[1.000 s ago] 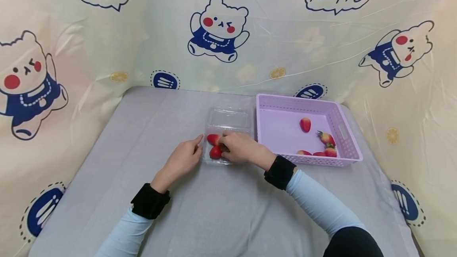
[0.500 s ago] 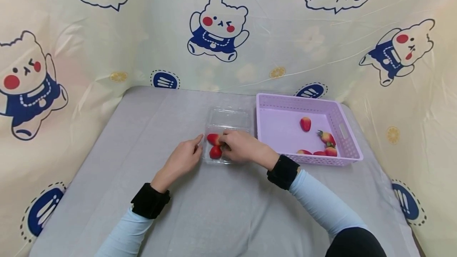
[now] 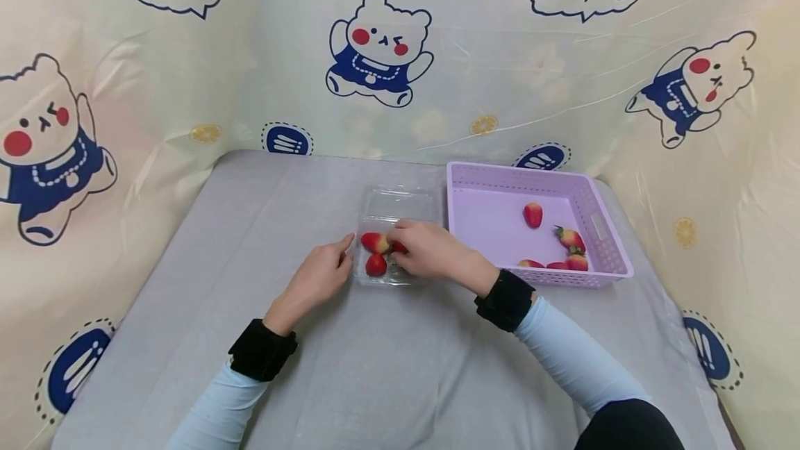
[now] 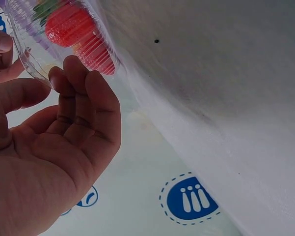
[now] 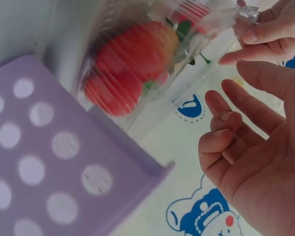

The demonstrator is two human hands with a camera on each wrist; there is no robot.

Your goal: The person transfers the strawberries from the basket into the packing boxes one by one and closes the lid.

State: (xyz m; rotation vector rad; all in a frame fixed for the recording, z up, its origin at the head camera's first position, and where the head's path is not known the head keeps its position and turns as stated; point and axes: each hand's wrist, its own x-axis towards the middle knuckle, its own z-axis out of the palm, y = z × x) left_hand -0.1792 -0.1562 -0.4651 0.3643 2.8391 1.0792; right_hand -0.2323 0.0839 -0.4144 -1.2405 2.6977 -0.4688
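Note:
A clear plastic clamshell box (image 3: 390,276) lies with its lid folded back, holding several strawberries. At its near-left side, one red strawberry (image 3: 376,265) sits below a longer, pale-topped strawberry (image 3: 373,242). My left hand (image 3: 319,273) pinches the box's left rim between thumb and fingertips, as the left wrist view (image 4: 64,137) shows. My right hand (image 3: 431,250) hovers over the box's right part, beside a strawberry (image 3: 398,246) that it partly hides. In the right wrist view, its fingers are spread and loosely bent around nothing, and strawberries (image 5: 137,49) show through the box wall.
To the box's right stands a purple perforated basket (image 3: 459,189) with several strawberries, among them a lone strawberry (image 3: 533,215). Some are partly hidden by its near wall. Grey cloth (image 3: 350,367) covers the table, and a bear-printed curtain (image 3: 487,75) hangs behind.
My right hand has shifted slightly up and back to the right, its fingers loosening so that a strawberry shows beneath them. The left hand has stayed at the box's rim.

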